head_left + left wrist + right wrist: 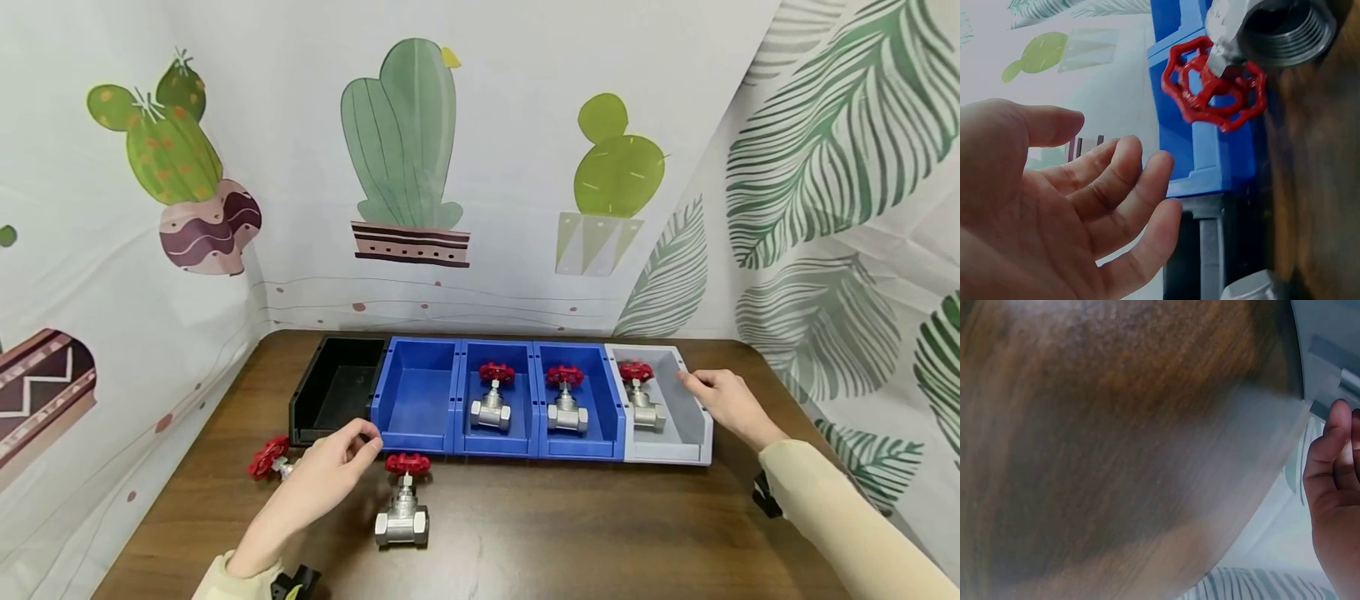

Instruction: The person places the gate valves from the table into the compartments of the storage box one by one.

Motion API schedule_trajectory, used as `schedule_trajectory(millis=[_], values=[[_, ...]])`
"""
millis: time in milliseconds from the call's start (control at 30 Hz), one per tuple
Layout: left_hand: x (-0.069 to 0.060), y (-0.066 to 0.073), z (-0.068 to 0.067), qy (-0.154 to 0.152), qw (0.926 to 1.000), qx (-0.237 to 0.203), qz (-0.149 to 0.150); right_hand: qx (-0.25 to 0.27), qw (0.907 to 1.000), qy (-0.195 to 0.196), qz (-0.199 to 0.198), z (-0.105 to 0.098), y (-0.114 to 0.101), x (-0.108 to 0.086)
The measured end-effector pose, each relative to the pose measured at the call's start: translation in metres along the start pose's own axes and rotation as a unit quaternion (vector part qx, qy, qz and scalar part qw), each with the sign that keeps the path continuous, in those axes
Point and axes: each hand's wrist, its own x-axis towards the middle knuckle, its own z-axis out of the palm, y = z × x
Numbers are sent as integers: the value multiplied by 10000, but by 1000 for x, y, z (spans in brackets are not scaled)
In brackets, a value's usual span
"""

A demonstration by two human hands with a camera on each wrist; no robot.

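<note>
My left hand [330, 471] is above the table before the black bin [341, 396] and the leftmost blue bin [420, 396]. Its fingers are loosely bent and, in the left wrist view, the palm [1029, 212] holds nothing. Just right of it lies a metal valve with a red handwheel [403, 508]. Another red-handled valve [268, 458] is partly hidden behind this hand. My right hand [731, 404] grips the right wall of the grey bin [693, 417], thumb over the rim. In the right wrist view its fingers [1338, 434] curl beside the bin's outer side.
Five bins stand joined in a row along the table's back. One valve lies in the middle blue bin [491, 407], one in the right blue bin [567, 408] and one in the grey bin [643, 404]. A printed cloth [510, 167] hangs behind the brown table [562, 533].
</note>
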Motion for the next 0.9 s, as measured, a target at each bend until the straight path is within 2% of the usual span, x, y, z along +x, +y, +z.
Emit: schedule_trajectory(millis=[333,567,800,900], values=[[1,-3,20,-114,9999,36,-125,251,9997,60,-37,3,1,-1],[0,-7,33,-408,9974,-584,-125,241,9995,181,-89,1,2,-3],[0,-11,43,-517,9957,-773,-45,278,9995,122,-73,2,2,-2],[1,-13,45,-687,9917,-1084,-5,253,9996,126,-100,1,1,-1]])
